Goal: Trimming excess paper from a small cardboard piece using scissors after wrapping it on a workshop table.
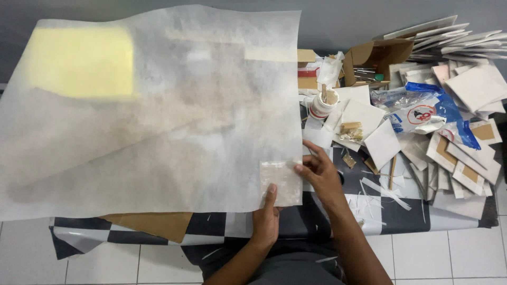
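Thin translucent white sheet (158, 105), both hands' grip.

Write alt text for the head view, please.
Both hands, left hand and right hand, pinch the lower right corner of a large translucent white sheet lifted over a checkered table. Card pieces, a cardboard box and a white cup clutter the right.

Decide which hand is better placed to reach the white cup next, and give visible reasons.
Probably the right. The right hand pinches the sheet at its right edge, on the same side as the cup. The left hand holds the sheet's lower corner, farther from it.
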